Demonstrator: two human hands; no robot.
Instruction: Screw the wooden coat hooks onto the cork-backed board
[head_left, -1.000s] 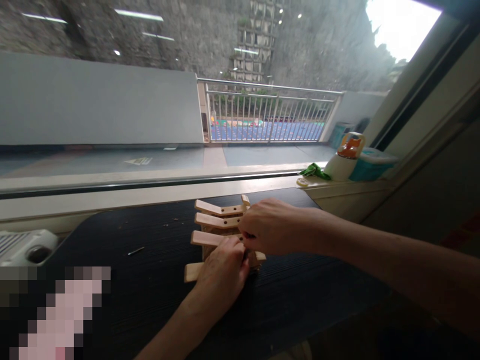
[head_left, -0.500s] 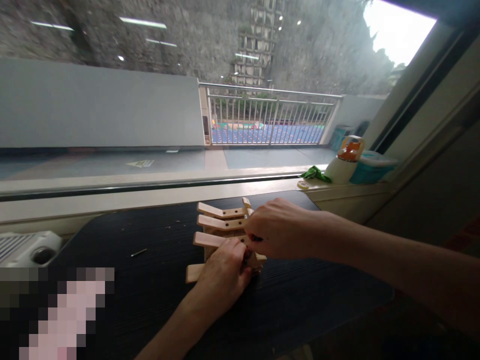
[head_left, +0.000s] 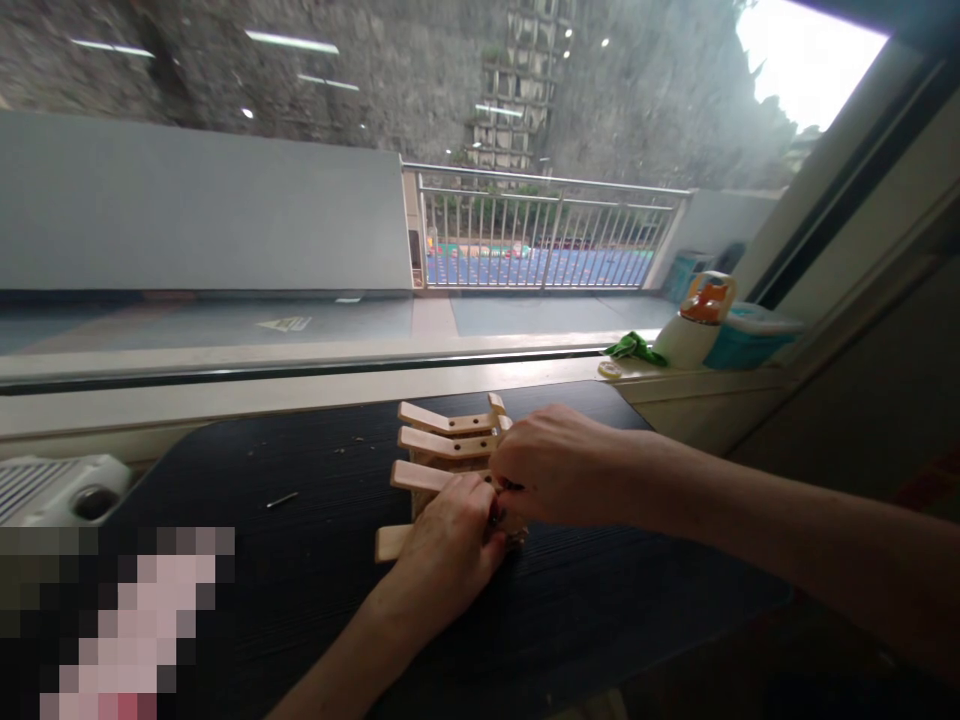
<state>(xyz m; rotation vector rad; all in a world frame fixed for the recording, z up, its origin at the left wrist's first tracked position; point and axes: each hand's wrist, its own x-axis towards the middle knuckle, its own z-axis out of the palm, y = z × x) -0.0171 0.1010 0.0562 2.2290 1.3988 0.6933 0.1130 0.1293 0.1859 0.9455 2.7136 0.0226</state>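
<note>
A small wooden piece point(head_left: 431, 440) with several flat, angled slats and dark holes sits on the black tabletop. Its slats stick out to the left. My left hand point(head_left: 457, 520) is closed over its near side, with the fingers around a slat and the right part of the frame. Against the right end, my right hand point(head_left: 551, 460) is curled with its fingers pinched. Whatever those fingertips hold is hidden between the two hands. The near right part of the wooden piece is mostly covered.
On the black table point(head_left: 315, 590) lies a thin metal pin or screw point(head_left: 282, 499) with some small crumbs. Along the windowsill stand a white and orange bottle point(head_left: 694, 325), a green cloth point(head_left: 636, 348), a tape roll point(head_left: 610, 370) and a teal container point(head_left: 750, 338). A white appliance point(head_left: 64, 490) is at left.
The view has shifted slightly. My right hand has turned and lowered a little at the wooden piece's right end; my left hand keeps its hold.
</note>
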